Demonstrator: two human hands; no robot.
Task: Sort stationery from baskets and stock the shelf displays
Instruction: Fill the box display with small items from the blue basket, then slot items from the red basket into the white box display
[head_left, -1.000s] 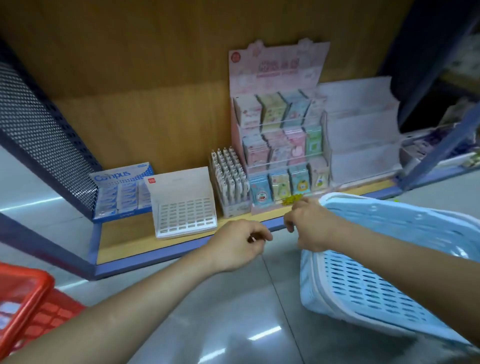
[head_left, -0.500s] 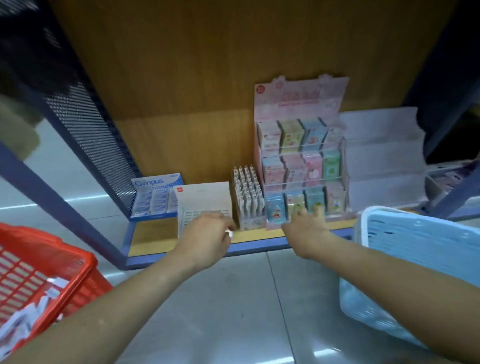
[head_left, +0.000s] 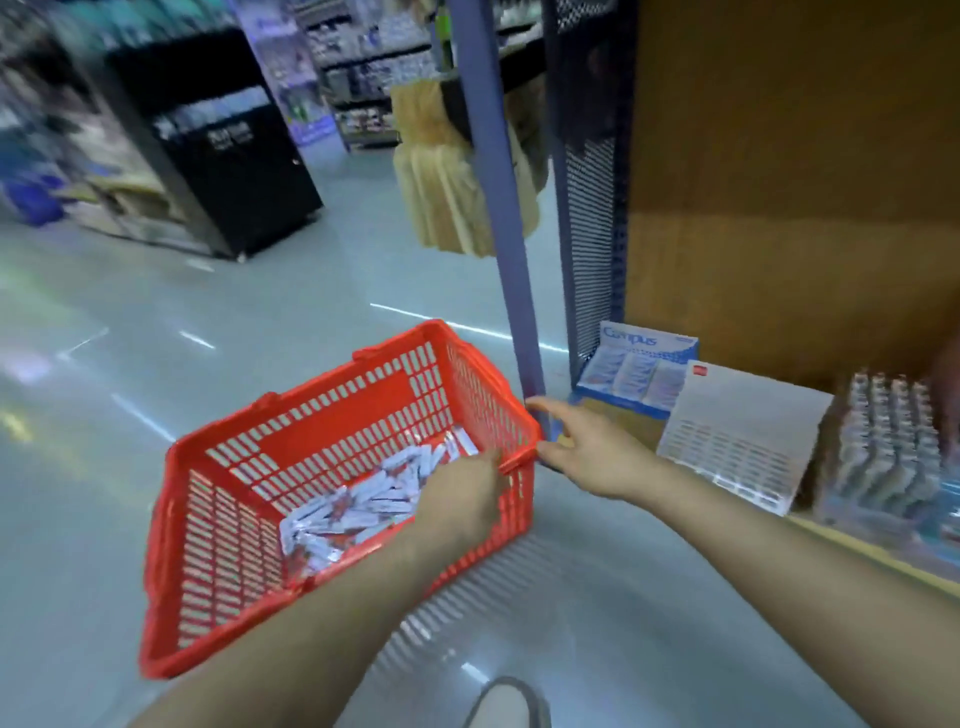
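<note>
Red basket (head_left: 218, 519) sits on the floor (head_left: 104, 338) left of the shelf (head_left: 779, 234), with white packets (head_left: 353, 509) heaped inside. Your left hand (head_left: 460, 501) dips over them, its grasp hidden, so I cannot tell what it holds; gather a few, aligned. Your right hand (head_left: 587, 449), fingers spread, is at the rim: steady it. The white stand (head_left: 743, 431) is at the shelf's front edge.

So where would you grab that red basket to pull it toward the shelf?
I'd take the red basket by its top rim, at the corner beside the open right hand, coming from the right. The rim is a solid band above slotted walls, easy to hook over; the left hand occupies the near side, above the white packets.
</note>
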